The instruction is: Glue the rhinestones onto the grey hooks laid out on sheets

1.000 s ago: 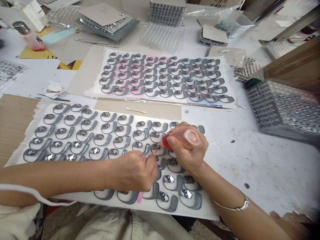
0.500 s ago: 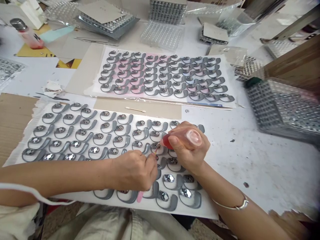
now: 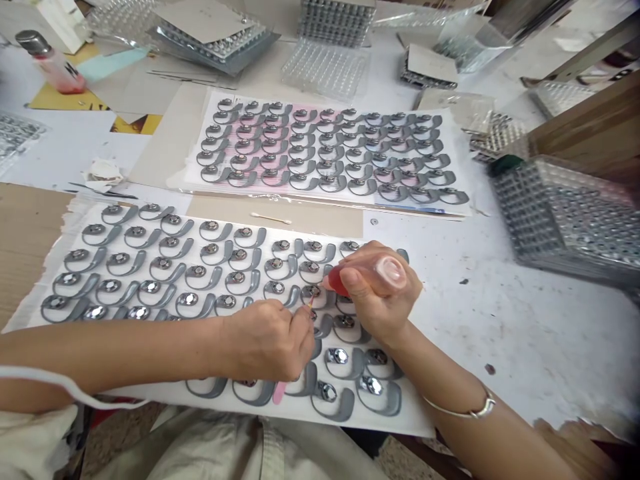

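My right hand (image 3: 380, 293) is wrapped round a small bottle of red liquid (image 3: 373, 275), tipped with its nozzle pointing left and down toward a grey curved piece (image 3: 314, 293). My left hand (image 3: 267, 340) is closed in a pinch on a thin pink-handled stick (image 3: 279, 392), whose tip sits just below the nozzle. Both hands work over a white sheet (image 3: 415, 417) carrying several rows of grey curved pieces with shiny studs (image 3: 150, 267).
A second sheet of grey pieces (image 3: 330, 150) lies farther back. Clear blister trays of studs (image 3: 565, 213) stand at the right and along the far edge (image 3: 325, 67). Another red-liquid bottle (image 3: 47, 61) stands far left. A cotton swab (image 3: 271, 219) lies between the sheets. Brown cardboard (image 3: 25, 240) is at left.
The view has shifted slightly; my right hand with the bottle has edged a little up. The left hand's pinch stays in place.
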Motion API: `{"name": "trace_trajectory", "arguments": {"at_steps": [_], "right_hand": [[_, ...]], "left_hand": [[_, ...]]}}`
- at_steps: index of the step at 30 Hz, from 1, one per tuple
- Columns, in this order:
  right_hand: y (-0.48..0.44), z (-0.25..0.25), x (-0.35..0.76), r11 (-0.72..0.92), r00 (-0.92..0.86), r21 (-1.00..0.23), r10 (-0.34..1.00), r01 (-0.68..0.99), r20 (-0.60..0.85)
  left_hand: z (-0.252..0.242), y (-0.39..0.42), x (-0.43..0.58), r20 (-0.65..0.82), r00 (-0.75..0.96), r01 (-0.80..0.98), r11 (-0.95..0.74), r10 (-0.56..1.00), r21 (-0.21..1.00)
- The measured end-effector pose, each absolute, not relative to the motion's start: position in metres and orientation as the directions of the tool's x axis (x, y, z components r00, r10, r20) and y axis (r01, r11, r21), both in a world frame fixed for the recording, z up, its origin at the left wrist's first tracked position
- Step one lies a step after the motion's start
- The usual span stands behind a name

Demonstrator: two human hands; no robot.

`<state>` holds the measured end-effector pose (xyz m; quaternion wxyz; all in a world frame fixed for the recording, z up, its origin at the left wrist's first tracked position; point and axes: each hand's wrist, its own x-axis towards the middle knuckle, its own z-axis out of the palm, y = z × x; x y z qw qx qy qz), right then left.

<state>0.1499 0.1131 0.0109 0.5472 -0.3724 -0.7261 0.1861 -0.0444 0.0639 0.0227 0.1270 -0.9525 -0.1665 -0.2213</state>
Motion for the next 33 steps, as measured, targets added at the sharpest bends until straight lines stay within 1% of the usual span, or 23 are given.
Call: {"name": "trace_trajectory", "arguments": {"at_steps": [6, 13, 15, 19, 23, 26, 33], "right_hand": [[0.112, 0.008, 0.150, 0.653, -0.141, -0.696, 0.751, 0.299, 0.645], [0.111, 0.007, 0.151, 0.664, -0.139, -0.679, 0.739, 0.313, 0.659], [0.111, 0.010, 0.150, 0.694, -0.149, -0.649, 0.711, 0.313, 0.688], [0.112, 0.016, 0.148, 0.761, -0.195, -0.544, 0.628, 0.352, 0.753], [0.112, 0.016, 0.150, 0.797, -0.225, -0.468, 0.571, 0.381, 0.789], [0.112, 0.015, 0.152, 0.810, -0.229, -0.440, 0.547, 0.388, 0.805], [0.110, 0.018, 0.151, 0.812, -0.236, -0.439, 0.547, 0.385, 0.804]], "left_hand": [[0.023, 0.064, -0.045, 0.460, 0.849, 0.369, -0.915, 0.260, -0.163], [0.024, 0.063, -0.045, 0.447, 0.853, 0.368, -0.918, 0.268, -0.151], [0.024, 0.063, -0.045, 0.448, 0.853, 0.367, -0.918, 0.268, -0.152], [0.023, 0.063, -0.046, 0.436, 0.858, 0.374, -0.912, 0.271, -0.168], [0.024, 0.063, -0.046, 0.439, 0.850, 0.386, -0.911, 0.290, -0.146], [0.025, 0.064, -0.046, 0.436, 0.849, 0.386, -0.913, 0.297, -0.130], [0.026, 0.070, -0.050, 0.404, 0.861, 0.382, -0.917, 0.310, -0.110]]}}
